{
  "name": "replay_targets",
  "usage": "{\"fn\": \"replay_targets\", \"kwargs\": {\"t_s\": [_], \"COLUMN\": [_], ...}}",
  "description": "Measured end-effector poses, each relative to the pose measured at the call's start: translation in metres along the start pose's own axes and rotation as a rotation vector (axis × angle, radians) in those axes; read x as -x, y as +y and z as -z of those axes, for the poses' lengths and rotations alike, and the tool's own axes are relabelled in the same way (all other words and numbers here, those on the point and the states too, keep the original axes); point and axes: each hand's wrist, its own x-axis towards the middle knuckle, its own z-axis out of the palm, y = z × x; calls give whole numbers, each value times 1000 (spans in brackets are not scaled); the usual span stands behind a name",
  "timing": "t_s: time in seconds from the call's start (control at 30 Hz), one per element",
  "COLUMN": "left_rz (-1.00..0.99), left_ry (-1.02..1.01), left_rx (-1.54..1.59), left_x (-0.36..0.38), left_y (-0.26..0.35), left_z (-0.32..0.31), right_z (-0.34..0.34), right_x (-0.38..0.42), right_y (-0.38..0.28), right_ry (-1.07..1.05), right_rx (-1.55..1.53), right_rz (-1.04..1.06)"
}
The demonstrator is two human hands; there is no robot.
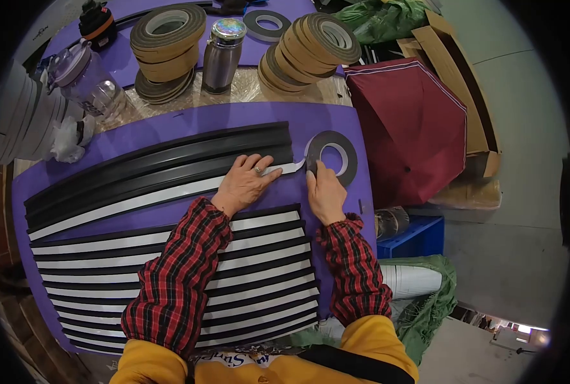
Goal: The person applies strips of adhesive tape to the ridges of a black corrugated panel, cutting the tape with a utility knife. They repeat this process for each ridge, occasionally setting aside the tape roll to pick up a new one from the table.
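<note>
My left hand (245,182) lies over the end of a black profile strip (170,171), fingers spread and pressing on the white tape (138,202) along its near edge. The tape's free end passes under my fingertips and curves up to a dark tape roll (351,155). My right hand (327,192) grips the near left side of that roll, thumb and fingers closed on it. Other black strips lie beside the taped one, farther from me. Closer in, several black strips with white bands (266,262) lie in parallel rows, partly hidden under my left arm.
The purple board (336,118) carries the strips. Behind it stand stacked foam tape rolls (170,54), more rolls (298,57), a steel flask (223,61) and a clear bottle (89,83). To the right are a maroon umbrella (407,128), a cardboard box (490,128) and a blue crate (413,237).
</note>
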Motion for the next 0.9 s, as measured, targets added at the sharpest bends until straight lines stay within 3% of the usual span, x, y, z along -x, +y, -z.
{"fn": "replay_targets", "kwargs": {"t_s": [0.07,0.23,0.37,0.47,0.57,0.63,0.7,0.8,0.83,0.9], "left_rz": [6,8,35,34,16,18,15,0,29,29], "left_ry": [-1,2,-45,-8,53,40,35,6,-12,-24], "left_rx": [9,9,28,2,17,22,19,10,-13,-16], "left_x": [1,1,4,2,2,2,2,2,1,0], "left_y": [1,0,3,1,-1,0,0,-2,-1,-1], "left_z": [0,-1,-3,0,-4,0,-1,0,-1,0], "right_z": [-8,-18,-14,-2,3,-3,-21,-69,-51,-41], "right_x": [14,12,15,27,-5,-60,-109,-118,-104,-67], "right_y": [1,-13,-14,-13,-17,-41,-53,-29,-26,1], "right_ry": [76,55,-53,-341,111,210,16,225,200,283], "right_rx": [90,37,70,108,-112,-101,-1,-183,-202,-24], "right_rz": [127,75,47,5,106,90,-79,56,18,-25]}}
